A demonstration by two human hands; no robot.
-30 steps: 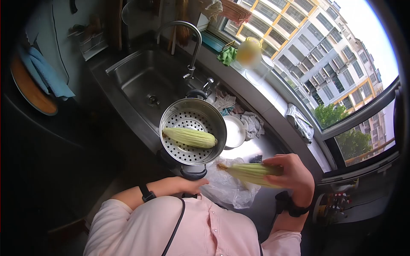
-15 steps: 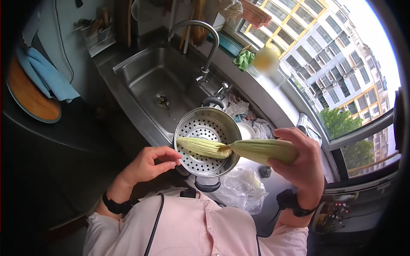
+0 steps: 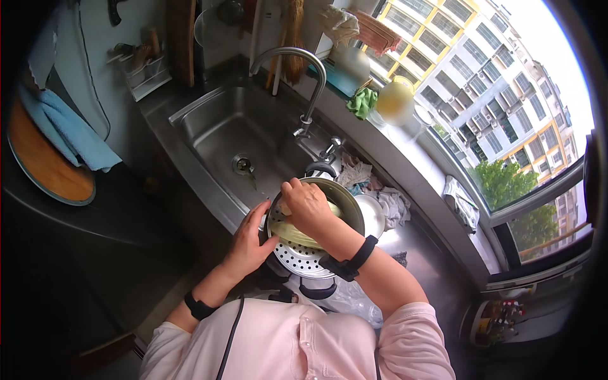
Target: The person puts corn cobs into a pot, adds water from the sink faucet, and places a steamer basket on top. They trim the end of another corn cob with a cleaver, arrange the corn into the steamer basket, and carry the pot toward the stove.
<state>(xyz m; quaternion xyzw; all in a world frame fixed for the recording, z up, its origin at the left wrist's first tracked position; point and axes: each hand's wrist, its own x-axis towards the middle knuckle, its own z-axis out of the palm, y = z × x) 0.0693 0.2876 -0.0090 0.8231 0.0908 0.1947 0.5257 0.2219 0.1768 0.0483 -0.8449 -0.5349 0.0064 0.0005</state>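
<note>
A steel steamer pot with a perforated bottom stands at the sink's near corner. Inside it lies one ear of corn in pale green husk. My right hand reaches into the pot from above, its fingers closed around a second ear of corn, which the hand largely covers. At the pot's left rim is my left hand, fingers stretched and thumb apart, holding nothing. Its thumb tip is close to the first ear; whether they touch, I cannot tell.
Beyond the pot is a steel sink with a curved faucet. Crumpled cloths and a white plate are to the pot's right. A clear plastic bag lies near my body. The windowsill runs along the right.
My right hand has moved left into the pot, bringing the second ear of corn with it. My left hand has come closer to the rim, its fingers now straighter.
</note>
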